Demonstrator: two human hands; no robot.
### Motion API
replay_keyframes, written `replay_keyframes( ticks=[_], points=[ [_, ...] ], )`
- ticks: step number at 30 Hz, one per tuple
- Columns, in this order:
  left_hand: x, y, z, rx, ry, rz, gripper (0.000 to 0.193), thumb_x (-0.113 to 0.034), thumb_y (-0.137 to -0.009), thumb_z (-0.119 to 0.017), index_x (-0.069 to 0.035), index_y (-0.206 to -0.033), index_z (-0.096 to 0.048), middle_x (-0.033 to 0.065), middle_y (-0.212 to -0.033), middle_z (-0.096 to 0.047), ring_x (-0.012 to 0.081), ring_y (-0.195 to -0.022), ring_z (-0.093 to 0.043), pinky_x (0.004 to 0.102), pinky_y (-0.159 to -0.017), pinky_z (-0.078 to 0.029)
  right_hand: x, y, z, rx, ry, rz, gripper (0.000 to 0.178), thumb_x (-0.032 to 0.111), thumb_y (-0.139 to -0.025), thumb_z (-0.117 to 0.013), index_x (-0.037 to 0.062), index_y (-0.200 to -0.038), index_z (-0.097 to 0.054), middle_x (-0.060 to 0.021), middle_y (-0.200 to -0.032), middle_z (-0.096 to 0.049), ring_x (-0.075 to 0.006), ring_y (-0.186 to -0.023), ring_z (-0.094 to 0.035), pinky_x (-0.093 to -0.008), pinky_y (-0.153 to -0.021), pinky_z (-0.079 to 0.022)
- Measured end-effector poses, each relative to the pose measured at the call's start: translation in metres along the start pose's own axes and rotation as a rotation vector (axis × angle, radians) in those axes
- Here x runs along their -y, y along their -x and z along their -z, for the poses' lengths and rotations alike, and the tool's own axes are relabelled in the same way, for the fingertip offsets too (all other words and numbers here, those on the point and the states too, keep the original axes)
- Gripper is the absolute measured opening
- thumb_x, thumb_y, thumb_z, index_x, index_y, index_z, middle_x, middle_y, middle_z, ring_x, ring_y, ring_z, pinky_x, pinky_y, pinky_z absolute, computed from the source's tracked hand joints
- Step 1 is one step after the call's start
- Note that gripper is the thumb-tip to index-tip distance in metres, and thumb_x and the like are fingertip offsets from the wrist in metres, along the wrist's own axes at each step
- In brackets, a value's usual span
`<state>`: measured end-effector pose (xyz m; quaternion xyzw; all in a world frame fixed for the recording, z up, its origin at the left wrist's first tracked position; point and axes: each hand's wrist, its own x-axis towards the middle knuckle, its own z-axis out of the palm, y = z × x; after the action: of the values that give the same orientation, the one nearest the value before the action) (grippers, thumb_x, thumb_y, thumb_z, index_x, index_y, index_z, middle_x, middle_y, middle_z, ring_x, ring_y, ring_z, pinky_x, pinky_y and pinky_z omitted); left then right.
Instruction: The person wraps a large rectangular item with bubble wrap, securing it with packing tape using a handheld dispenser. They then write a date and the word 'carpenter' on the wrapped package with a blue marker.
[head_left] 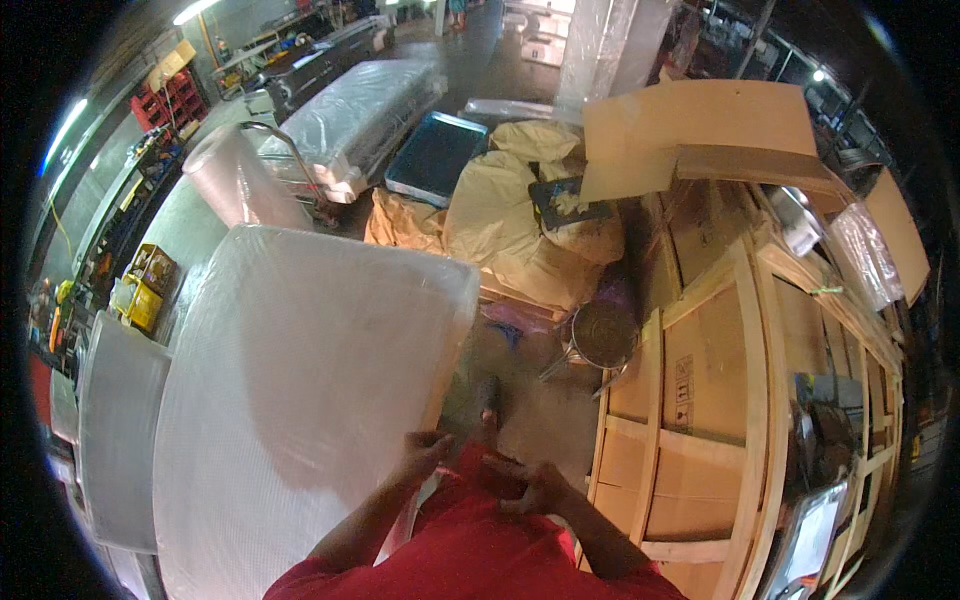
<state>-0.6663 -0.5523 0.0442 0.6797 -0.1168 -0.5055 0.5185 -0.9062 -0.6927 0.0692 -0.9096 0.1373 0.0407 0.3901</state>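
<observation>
In front of my red shirt, my left hand (430, 450) is closed with its fingers curled, close to the right edge of a large bubble-wrapped slab (340, 340). I cannot make out whether it grips the wrap or some small thing. A short way to the right, my right hand (538, 488) is bent in toward my body, its fingers drawn together. Whatever it may hold is hidden in shadow. The wrapped slab has a pale, milky surface with a brownish right side, and my shadow falls across it.
At right stands a wooden crate (750, 370) around cardboard, with an open cardboard flap (700, 120) behind. A round stool (604, 334) stands beside it. Ahead are brown paper (500, 215), a dark tray (437, 155) and a wrap roll (235, 180). A yellow bin (143, 303) sits left.
</observation>
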Motion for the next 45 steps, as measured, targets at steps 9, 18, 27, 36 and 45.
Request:
replay_keyframes(
  ticks=[9,18,27,36,45],
  points=[
    [-0.246,-0.336,0.098,-0.221,-0.521,-0.023,0.027,-0.022,-0.089,-0.062,-0.001,-0.072,-0.065,0.0105,-0.056,-0.064,0.0167,-0.047,-0.063,0.0326,-0.044,-0.050,-0.167,-0.222,0.205,0.013,-0.595,-0.150,0.064,0.037,-0.078,-0.080,0.0047,-0.131,-0.065,-0.0071,-0.115,-0.072,-0.0179,-0.102,-0.065,-0.0349,-0.094,-0.051],
    [-0.283,-0.404,0.104,-0.224,-1.508,0.277,0.033,-0.020,-0.077,-0.065,-0.007,-0.107,-0.072,0.0208,-0.124,-0.066,0.0350,-0.120,-0.062,0.0472,-0.094,-0.052,-0.277,-0.392,0.211,0.392,-0.880,-0.423,0.058,0.037,-0.079,-0.078,0.0047,-0.125,-0.069,-0.0074,-0.116,-0.071,-0.0169,-0.105,-0.064,-0.0322,-0.092,-0.049],
    [-0.218,-0.453,0.154,0.204,-1.749,0.334,0.035,-0.018,-0.080,-0.065,-0.003,-0.111,-0.073,0.0196,-0.112,-0.072,0.0338,-0.102,-0.070,0.0432,-0.084,-0.055,-0.297,-0.355,0.161,0.376,-1.249,-0.559,0.050,0.040,-0.083,-0.075,0.0033,-0.118,-0.072,-0.0047,-0.109,-0.071,-0.0160,-0.102,-0.064,-0.0325,-0.085,-0.051],
    [-0.168,-0.095,0.106,-0.345,-0.560,-0.260,0.024,-0.015,-0.094,-0.067,-0.003,-0.114,-0.071,0.0113,-0.115,-0.073,0.0189,-0.109,-0.065,0.0354,-0.101,-0.049,-0.185,-0.195,-0.010,-0.109,-1.422,-0.351,0.059,0.024,-0.097,-0.065,0.0069,-0.149,-0.043,-0.0096,-0.141,-0.053,-0.0248,-0.124,-0.056,-0.0395,-0.106,-0.046],
    [-0.060,0.270,0.008,0.347,-0.225,-0.098,0.052,-0.018,-0.083,-0.079,-0.004,-0.131,-0.061,0.0115,-0.124,-0.068,0.0224,-0.111,-0.064,0.0373,-0.096,-0.052,-0.277,-0.206,-0.104,-0.305,-1.024,-0.248,0.052,0.042,-0.101,-0.048,0.0075,-0.140,-0.054,-0.0108,-0.141,-0.052,-0.0273,-0.130,-0.047,-0.0436,-0.106,-0.040]
  ],
)
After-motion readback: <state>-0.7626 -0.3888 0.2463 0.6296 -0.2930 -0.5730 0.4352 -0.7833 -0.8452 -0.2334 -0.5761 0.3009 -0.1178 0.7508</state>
